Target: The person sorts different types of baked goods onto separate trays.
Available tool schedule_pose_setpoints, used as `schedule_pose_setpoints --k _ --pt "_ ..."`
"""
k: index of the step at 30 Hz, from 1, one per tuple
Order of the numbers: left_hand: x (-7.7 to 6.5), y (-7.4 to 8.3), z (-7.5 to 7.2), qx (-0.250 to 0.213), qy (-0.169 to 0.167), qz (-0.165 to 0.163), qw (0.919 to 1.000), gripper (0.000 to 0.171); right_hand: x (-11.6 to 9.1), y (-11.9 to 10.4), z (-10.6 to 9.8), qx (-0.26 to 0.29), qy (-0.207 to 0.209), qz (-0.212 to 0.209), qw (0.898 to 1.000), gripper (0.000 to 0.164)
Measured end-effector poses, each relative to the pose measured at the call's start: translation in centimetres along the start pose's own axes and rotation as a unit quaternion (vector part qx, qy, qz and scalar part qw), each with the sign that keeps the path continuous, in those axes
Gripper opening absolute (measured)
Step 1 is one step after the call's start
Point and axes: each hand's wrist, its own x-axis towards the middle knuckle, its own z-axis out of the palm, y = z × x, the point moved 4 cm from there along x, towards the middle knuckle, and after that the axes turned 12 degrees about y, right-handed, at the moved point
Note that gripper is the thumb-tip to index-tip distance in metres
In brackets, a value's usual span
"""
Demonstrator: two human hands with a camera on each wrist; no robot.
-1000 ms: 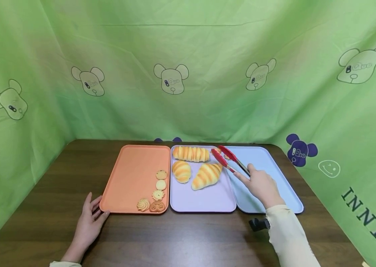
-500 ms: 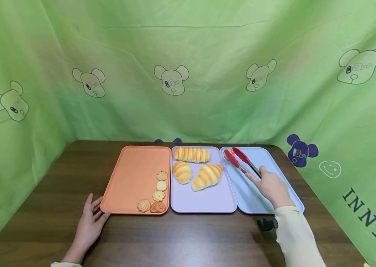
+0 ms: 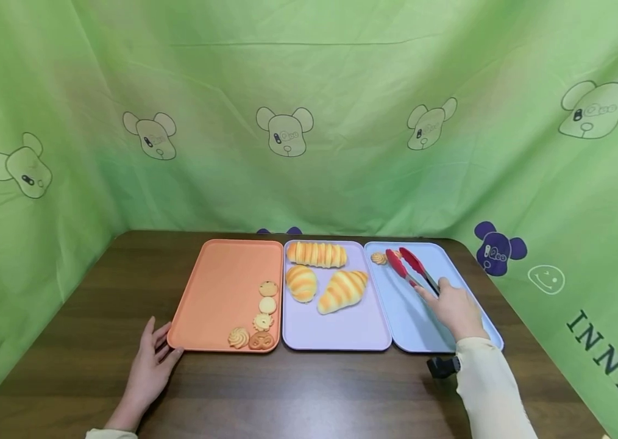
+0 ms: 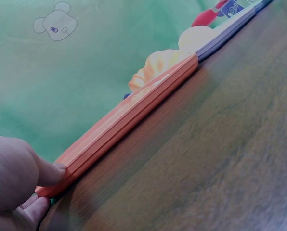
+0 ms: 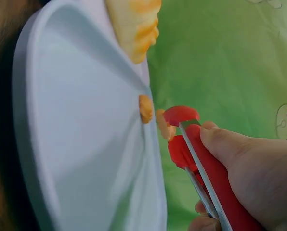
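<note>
My right hand (image 3: 456, 308) grips red-tipped tongs (image 5: 208, 168) over the far part of the blue tray (image 3: 424, 329). A small cookie (image 5: 163, 126) shows between the tong tips. Left of them, another cookie (image 3: 378, 258), swirled, lies at that tray's far left corner. At the near left corner of the orange tray (image 3: 216, 292), my left hand (image 3: 149, 369) pinches the edge; the left wrist view has its thumb (image 4: 49, 172) against the outer wall and a finger (image 4: 36, 209) below.
A lilac tray (image 3: 336, 332) sits between the others, bearing a long ridged bread (image 3: 317, 254), a round bun (image 3: 301, 283) and a croissant (image 3: 343, 291). Several cookies, one a pretzel shape (image 3: 261, 341), line the orange tray's right and near edges. Green curtains surround the wooden table (image 3: 298, 396).
The right hand has carried the tongs and their cookie rightward from the lilac tray's far corner to above the blue tray. The left hand has stayed at the orange tray's corner.
</note>
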Motion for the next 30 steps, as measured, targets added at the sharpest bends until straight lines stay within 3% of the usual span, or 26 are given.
schedule_pose_setpoints --k 12,30 --pt "0.1 -0.1 0.1 0.001 0.002 0.006 1.0 0.086 0.9 2.0 1.4 -0.007 -0.027 0.053 0.998 0.088" --pt "0.1 -0.1 0.0 -0.001 -0.01 -0.02 0.9997 0.086 1.4 3.4 1.8 -0.008 -0.049 0.08 0.996 0.089"
